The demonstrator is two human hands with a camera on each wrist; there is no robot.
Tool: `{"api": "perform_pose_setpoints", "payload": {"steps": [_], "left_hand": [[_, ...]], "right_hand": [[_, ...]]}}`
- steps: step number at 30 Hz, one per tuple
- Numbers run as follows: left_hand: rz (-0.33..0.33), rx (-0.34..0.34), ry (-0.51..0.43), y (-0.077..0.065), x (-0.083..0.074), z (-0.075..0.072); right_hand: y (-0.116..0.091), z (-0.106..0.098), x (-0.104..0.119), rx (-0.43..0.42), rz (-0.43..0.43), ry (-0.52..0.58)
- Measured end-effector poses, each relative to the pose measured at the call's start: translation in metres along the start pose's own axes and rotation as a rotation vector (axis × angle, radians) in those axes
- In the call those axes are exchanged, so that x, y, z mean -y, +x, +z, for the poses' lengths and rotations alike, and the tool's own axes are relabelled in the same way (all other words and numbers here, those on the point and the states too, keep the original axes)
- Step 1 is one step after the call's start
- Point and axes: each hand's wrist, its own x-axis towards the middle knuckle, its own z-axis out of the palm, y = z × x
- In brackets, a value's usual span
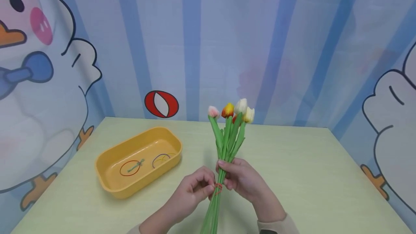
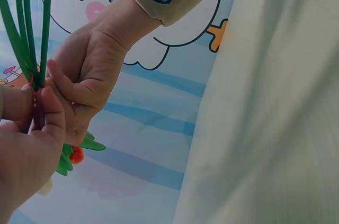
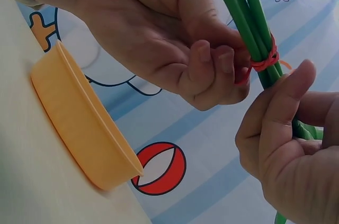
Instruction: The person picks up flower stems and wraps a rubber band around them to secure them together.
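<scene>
Binding of tulip stems (image 1: pixel 218 198) with red rubber band (image 1: pixel 217 188), partly done.
The bunch is held upright above the desk (image 1: pixel 308 176); the stems are gripped by the right hand (image 1: pixel 242 178), the band pinched by the left hand (image 1: pixel 195 190). The band is judged wound on but not yet released. The band's turns are shown only in the right wrist view; spare bands in the yellow tray (image 1: pixel 107 181) only in the head view.

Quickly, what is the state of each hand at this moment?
Left hand: fingers curled, pinching the red rubber band on the green artificial tulip stems.
Right hand: gripping the same stems.
</scene>
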Motion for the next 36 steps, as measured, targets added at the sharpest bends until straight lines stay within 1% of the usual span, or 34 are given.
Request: {"api": "perform_pose_setpoints", "payload": {"steps": [3,5,12,18,21,25,30,33,34,36], "left_hand": [[-0.021,0.034,-0.029,-0.001,0.000,-0.002],[-0.047,0.051,-0.047,-0.002,-0.001,-0.003],[-0.089,0.083,-0.055,-0.003,-0.004,-0.007],[-0.127,0.129,-0.078,-0.007,-0.006,-0.011],[-0.148,0.140,-0.053,-0.009,-0.007,-0.014],[-0.187,0.116,0.023,-0.013,-0.010,-0.022],[-0.253,0.025,0.172,-0.018,-0.016,-0.036],[-0.310,-0.055,0.315,-0.022,-0.021,-0.046],[-0.316,-0.083,0.375,-0.023,-0.023,-0.049],[-0.305,-0.151,0.498,-0.026,-0.024,-0.056]], "right_hand": [[0.000,0.000,0.000,0.003,0.014,-0.006],[0.000,0.000,0.000,0.002,0.019,-0.012],[-0.002,-0.006,-0.002,-0.002,0.036,-0.036],[-0.005,-0.012,0.000,-0.029,0.053,-0.114],[-0.006,-0.014,0.003,-0.047,0.069,-0.158],[-0.007,-0.017,0.005,-0.070,0.106,-0.246],[-0.010,-0.022,0.003,-0.119,0.133,-0.395],[-0.011,-0.028,0.000,-0.145,0.136,-0.460],[-0.010,-0.030,-0.002,-0.151,0.137,-0.473],[-0.010,-0.034,-0.004,-0.160,0.143,-0.496]]}}
